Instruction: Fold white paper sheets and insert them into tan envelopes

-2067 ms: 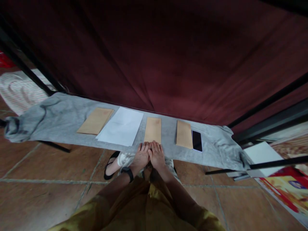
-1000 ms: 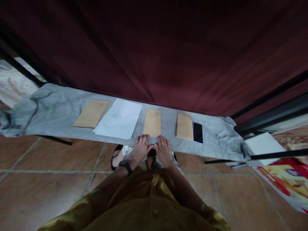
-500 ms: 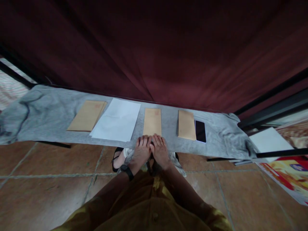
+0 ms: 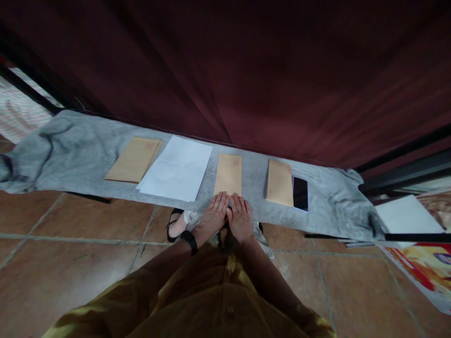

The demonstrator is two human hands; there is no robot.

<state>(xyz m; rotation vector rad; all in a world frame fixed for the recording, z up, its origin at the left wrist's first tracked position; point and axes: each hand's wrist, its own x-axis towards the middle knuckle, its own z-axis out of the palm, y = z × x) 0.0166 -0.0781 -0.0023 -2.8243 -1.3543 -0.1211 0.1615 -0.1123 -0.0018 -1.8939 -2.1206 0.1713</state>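
A single brown envelope (image 4: 229,172) lies flat on the grey cloth (image 4: 253,183), directly in front of me. My left hand (image 4: 214,213) rests palm down at its near edge, fingers stretched out and touching it. Beside it, my right hand (image 4: 240,218) lies flat in the same way, the thumbs close together. White paper sheets (image 4: 178,169) are spread to the left of the envelope. Further left is a stack of brown envelopes (image 4: 134,159). On the right sits another brown envelope pile (image 4: 279,182), edge to edge with a dark-screened phone (image 4: 300,193).
A dark red curtain (image 4: 225,84) hangs right behind the narrow cloth-covered surface. Black metal bars (image 4: 405,150) stand at the right end. Low at the right are a white sheet (image 4: 408,213) and a colourful printed box or sheet (image 4: 428,270). The floor is tiled (image 4: 105,263).
The head view has shifted and tilted slightly, so the items appear a little further right. Both hands stay flat at the near edge of the middle envelope.
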